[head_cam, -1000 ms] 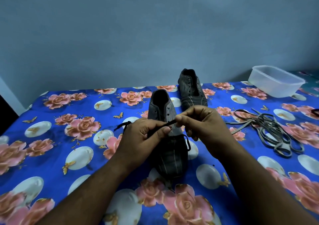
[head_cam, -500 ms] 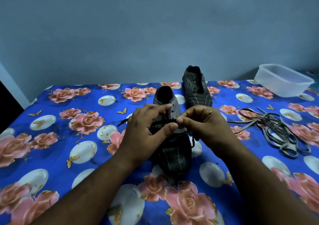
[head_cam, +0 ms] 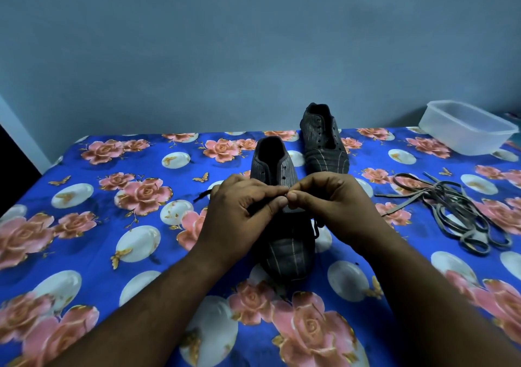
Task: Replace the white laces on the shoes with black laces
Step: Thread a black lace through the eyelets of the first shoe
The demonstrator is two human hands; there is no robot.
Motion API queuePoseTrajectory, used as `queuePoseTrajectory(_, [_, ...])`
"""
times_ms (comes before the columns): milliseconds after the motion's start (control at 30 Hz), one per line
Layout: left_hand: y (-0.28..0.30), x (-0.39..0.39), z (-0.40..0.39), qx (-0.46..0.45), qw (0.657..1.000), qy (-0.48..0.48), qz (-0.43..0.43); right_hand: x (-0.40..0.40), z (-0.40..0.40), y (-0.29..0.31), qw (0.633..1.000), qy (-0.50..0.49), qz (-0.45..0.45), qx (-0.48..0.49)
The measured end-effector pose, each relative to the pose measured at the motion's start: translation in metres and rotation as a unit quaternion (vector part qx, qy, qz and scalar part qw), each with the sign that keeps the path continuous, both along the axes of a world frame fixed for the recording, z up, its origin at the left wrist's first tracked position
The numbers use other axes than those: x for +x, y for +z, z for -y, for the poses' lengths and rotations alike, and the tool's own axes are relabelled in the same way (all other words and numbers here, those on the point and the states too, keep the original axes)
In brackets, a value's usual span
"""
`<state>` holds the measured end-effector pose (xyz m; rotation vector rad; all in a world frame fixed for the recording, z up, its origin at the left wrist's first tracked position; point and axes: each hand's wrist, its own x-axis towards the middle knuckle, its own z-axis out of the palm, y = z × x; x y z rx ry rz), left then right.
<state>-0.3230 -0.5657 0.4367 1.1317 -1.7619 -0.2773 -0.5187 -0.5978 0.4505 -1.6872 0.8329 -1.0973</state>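
A dark striped shoe (head_cam: pixel 284 249) lies on the floral bedsheet (head_cam: pixel 84 225), toe toward me. Both my hands meet over its middle. My left hand (head_cam: pixel 242 214) pinches a black lace (head_cam: pixel 201 195) whose free end trails out to the left of the shoe. My right hand (head_cam: pixel 329 206) pinches the lace at the fingertips, touching the left hand; another bit of black lace hangs at the shoe's right side. The eyelets under my hands are hidden. A second dark shoe (head_cam: pixel 322 141), without a lace, stands behind to the right.
A heap of pale removed laces (head_cam: pixel 456 211) lies on the sheet to the right. A clear plastic tub (head_cam: pixel 468 127) stands at the back right corner. A blue-grey wall rises behind the bed; the bed's left edge drops off by a dark gap.
My hands have drawn together until the fingertips touch over the shoe. The left fingers, lifted half a second ago, have curled down onto the lace.
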Motion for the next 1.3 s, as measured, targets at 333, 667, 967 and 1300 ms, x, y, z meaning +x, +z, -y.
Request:
queuePoseTrajectory(333, [-0.005,-0.001,-0.002,0.007,0.992,0.11,0.069,0.002,0.001,-0.006,0.938,-0.141,-0.239,-0.206])
queuePoseTrajectory(667, [-0.003,-0.005,-0.004,0.006,0.97,0.174,0.17,0.013,0.002,-0.016,0.958,-0.16,-0.238,-0.009])
queuePoseTrajectory(967, [-0.003,-0.008,-0.006,-0.017,0.959,0.184,0.217,0.016,-0.004,-0.015,0.94,-0.204,-0.272,-0.003])
queuePoseTrajectory(1300, [-0.006,-0.012,-0.003,0.049,0.972,0.164,0.159,0.013,-0.007,-0.01,0.921,-0.218,-0.31,-0.09])
